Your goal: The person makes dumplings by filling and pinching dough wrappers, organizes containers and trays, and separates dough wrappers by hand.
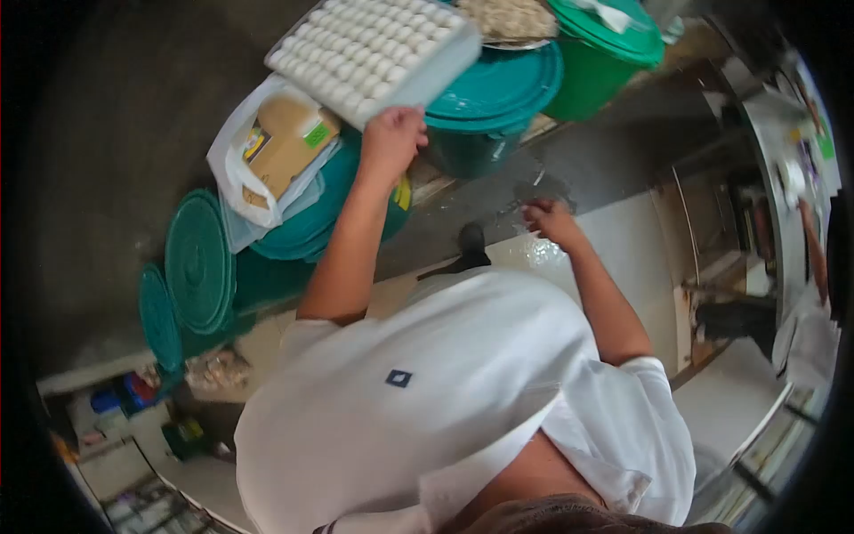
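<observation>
My left grip (pixel 390 144) is up at the near edge of the clear tray (pixel 455 69). The fingers are bent and look like they touch the edge, but I cannot tell if they pinch it or how far open they are. The tray is full of small white round things (pixel 365 49) in neat rows. It sits up high, beside the big blue-green lid (pixel 498 84) on a tub and partly over it.

My right grip (pixel 553 222) is out over the floor (pixel 614 233), well apart from the tray. It is about half open, with loose, bent fingers and nothing in it.

Just beside the tray is a white plastic bag (pixel 233 169) with a brown cardboard box (pixel 285 147) in it. The bag is on top of another blue-green tub (pixel 307 214). On the other side, a plate of lumpy brown stuff (pixel 507 20) is on the big lid, next to a bright green tub (pixel 583 84). Two more green lids (pixel 200 262) are near the wall side. Another person's arm (pixel 814 245) shows far to my right.
</observation>
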### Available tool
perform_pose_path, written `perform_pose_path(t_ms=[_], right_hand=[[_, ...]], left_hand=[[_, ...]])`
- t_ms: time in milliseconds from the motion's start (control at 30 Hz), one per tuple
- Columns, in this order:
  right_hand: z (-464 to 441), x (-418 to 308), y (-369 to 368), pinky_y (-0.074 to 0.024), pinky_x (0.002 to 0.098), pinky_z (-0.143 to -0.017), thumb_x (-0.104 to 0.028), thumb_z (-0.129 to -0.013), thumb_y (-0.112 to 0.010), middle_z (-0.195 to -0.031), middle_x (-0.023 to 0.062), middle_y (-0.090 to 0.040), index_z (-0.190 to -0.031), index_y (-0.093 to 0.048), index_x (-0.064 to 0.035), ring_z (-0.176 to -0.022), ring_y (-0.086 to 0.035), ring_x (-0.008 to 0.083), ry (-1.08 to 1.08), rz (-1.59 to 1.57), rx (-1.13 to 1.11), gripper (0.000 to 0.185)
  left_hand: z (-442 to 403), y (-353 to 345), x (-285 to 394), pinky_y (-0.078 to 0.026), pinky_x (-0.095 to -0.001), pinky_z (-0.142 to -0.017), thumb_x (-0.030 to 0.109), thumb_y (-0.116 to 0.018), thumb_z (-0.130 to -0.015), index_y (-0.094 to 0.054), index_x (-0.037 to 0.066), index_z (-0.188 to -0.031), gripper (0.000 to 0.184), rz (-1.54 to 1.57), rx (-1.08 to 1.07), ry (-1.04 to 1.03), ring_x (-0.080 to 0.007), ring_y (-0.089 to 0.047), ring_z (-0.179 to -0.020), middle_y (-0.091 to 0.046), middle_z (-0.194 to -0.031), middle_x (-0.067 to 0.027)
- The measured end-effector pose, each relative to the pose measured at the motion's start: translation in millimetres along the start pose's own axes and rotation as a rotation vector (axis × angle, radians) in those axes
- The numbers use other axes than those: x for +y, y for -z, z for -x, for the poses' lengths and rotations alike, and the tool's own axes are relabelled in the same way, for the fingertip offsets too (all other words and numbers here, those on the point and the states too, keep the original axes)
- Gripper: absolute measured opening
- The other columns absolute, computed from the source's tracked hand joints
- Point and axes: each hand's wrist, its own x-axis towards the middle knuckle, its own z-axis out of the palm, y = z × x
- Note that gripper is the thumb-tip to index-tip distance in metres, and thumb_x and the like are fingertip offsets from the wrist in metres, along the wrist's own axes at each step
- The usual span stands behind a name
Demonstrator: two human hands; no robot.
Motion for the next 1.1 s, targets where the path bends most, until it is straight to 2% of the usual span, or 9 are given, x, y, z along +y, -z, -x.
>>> perform_pose_path(t_ms=[67,167,267,333,467,533,700,900,1100], right_hand=[[-19.1,-11.4,26.5,-0.048,0.0281,-0.057,-0.031,-0.086,-0.064,-0.084,0.0074,-0.066,-0.106,-0.065,0.0016,-0.066,-0.062,0.0153,0.007,-0.11,-0.018,0.038],[-47.2,-29.5,77.6,-0.0493,0.0288,-0.06,-0.029,-0.09,-0.059,-0.092,0.0091,-0.066,-0.115,-0.06,0.0,-0.074,-0.063,0.017,-0.094,-0.232,0.041,0.038],[-65.9,-57.0,105.2,-0.0497,0.0297,-0.062,-0.03,-0.091,-0.059,-0.092,0.0096,-0.066,-0.116,-0.06,0.0002,-0.075,-0.064,0.0177,-0.099,-0.274,0.128,0.039],[-76.9,-77.9,121.8,-0.0498,0.0294,-0.065,-0.03,-0.09,-0.06,-0.093,0.0104,-0.067,-0.116,-0.06,0.0006,-0.077,-0.064,0.018,-0.006,-0.307,0.123,0.04],[-103.1,-143.7,129.9,-0.0495,0.0281,-0.067,-0.031,-0.09,-0.06,-0.092,0.01,-0.068,-0.115,-0.06,0.0008,-0.078,-0.064,0.0169,0.106,-0.359,0.061,0.041],[-122.0,-172.4,129.2,-0.0491,0.0273,-0.068,-0.03,-0.091,-0.06,-0.092,0.0096,-0.068,-0.116,-0.061,0.0009,-0.079,-0.064,0.0161,0.25,-0.319,-0.022,0.04],[-162.3,-215.9,129.0,-0.0511,0.0274,-0.072,-0.025,-0.09,-0.061,-0.093,0.0079,-0.068,-0.117,-0.06,0.0014,-0.08,-0.064,0.0141,0.386,-0.226,-0.234,0.038],[-174.5,-238.7,151.7,-0.0516,0.026,-0.07,-0.023,-0.09,-0.063,-0.091,0.007,-0.068,-0.116,-0.061,0.0019,-0.078,-0.063,0.0119,0.485,-0.211,-0.402,0.036],[-167.9,-263.5,189.4,-0.0509,0.026,-0.072,-0.02,-0.092,-0.06,-0.093,0.0048,-0.068,-0.113,-0.063,-0.0013,-0.08,-0.062,0.0109,0.519,-0.237,-0.428,0.028]], left_hand=[[-31.6,23.0,8.2,-0.043,-0.0231,-0.055,0.026,-0.061,-0.091,-0.065,0.0,-0.095,0.027,-0.092,0.206,-0.076,-0.0109,-0.058,-0.064,-0.065,-0.079,-0.006],[-74.0,31.1,25.9,-0.042,-0.0225,-0.055,0.026,-0.061,-0.09,-0.066,0.0,-0.097,0.028,0.102,0.259,-0.069,-0.011,-0.058,-0.065,-0.065,-0.08,-0.006],[-108.7,28.5,22.8,-0.046,-0.026,-0.06,0.023,-0.062,-0.088,-0.066,-0.003,-0.096,0.028,-0.044,0.317,-0.159,-0.0125,-0.06,-0.066,-0.067,-0.079,-0.0087],[-127.2,26.4,20.3,-0.049,-0.0297,-0.066,0.021,-0.063,-0.087,-0.067,-0.005,-0.093,0.027,-0.06,0.376,-0.276,-0.0166,-0.064,-0.07,-0.069,-0.077,-0.0136],[-138.3,45.4,31.4,-0.048,-0.0266,-0.064,0.02,-0.062,-0.088,-0.067,-0.005,-0.098,0.027,-0.275,0.494,-0.262,-0.0147,-0.062,-0.07,-0.068,-0.08,-0.0097],[-129.9,48.1,43.8,-0.049,-0.0291,-0.066,0.02,-0.063,-0.087,-0.067,-0.006,-0.093,0.027,-0.419,0.739,-0.232,-0.0164,-0.063,-0.07,-0.068,-0.076,-0.0131],[-113.2,63.7,25.2,-0.049,-0.0339,-0.074,0.025,-0.062,-0.087,-0.067,-0.006,-0.092,0.032,-0.731,0.766,-0.192,-0.0239,-0.065,-0.075,-0.068,-0.08,-0.0202],[-87.6,32.1,20.3,-0.045,-0.0275,-0.06,0.025,-0.061,-0.09,-0.066,-0.004,-0.094,0.03,-0.408,0.81,0.114,-0.0132,-0.056,-0.066,-0.064,-0.074,-0.0071],[-80.6,6.8,31.8,-0.039,-0.0225,-0.053,0.026,-0.062,-0.091,-0.065,0.001,-0.094,0.026,-0.147,0.779,0.065,-0.0081,-0.051,-0.061,-0.06,-0.075,-0.0023]])
